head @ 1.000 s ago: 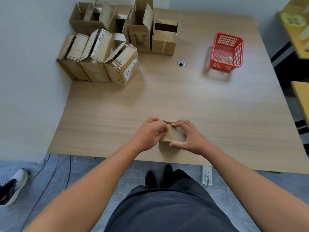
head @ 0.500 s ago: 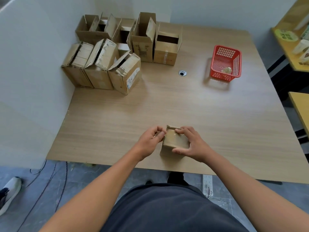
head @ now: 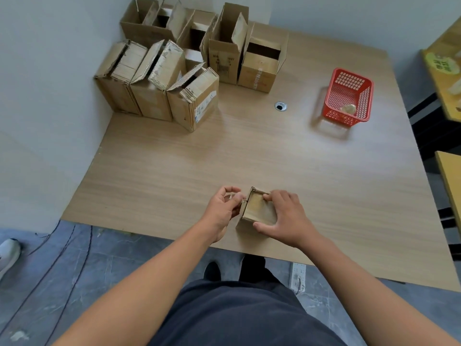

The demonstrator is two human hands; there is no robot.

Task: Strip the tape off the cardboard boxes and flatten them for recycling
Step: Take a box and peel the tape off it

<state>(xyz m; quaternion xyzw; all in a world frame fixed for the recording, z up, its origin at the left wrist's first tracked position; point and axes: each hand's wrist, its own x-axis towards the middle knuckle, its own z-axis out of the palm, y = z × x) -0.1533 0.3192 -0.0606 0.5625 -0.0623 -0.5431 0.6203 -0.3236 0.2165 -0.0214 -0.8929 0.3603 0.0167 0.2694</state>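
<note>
The left hand is curled nearly closed, its thumb and forefinger pinching at the upper left edge of the small box. Whether a strip of tape lies between them cannot be told. The right hand holds the same box from the other side: bent fingers lie across the top face and the thumb presses the near side.

The box stands on the table just inside the near edge, in front of the person. It is plain brown cardboard with a raised lip along its left and far sides, and it is not flattened.

In the far left corner, against the wall, a cluster of bigger boxes stands with flaps open, 3 in the front row and more behind. A red basket sits toward the far right with a pale lump inside, and a round cable hole lies between basket and cluster. A broad stretch of bare tabletop separates these from the hands.
</note>
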